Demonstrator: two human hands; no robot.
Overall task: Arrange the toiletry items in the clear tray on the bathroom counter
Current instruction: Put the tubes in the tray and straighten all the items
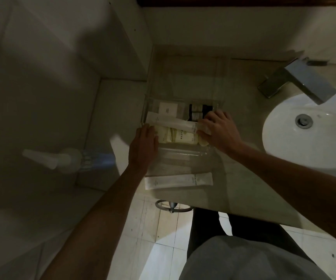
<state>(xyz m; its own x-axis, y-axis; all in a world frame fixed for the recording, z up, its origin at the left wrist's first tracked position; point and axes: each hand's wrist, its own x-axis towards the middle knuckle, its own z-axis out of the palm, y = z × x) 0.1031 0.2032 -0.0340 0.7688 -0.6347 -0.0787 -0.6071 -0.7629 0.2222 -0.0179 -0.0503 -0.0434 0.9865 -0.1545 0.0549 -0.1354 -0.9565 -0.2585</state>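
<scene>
While the left hand is resting with straight fingers on the clear tray's left edge, a white tube is lying just outside it, and the right hand is pinching another white packet inside.

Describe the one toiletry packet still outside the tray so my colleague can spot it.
Start at the white sink basin and go left to the clear tray. At its near side, on the counter edge, lies a long white sachet, alone, untouched by either hand.
</scene>
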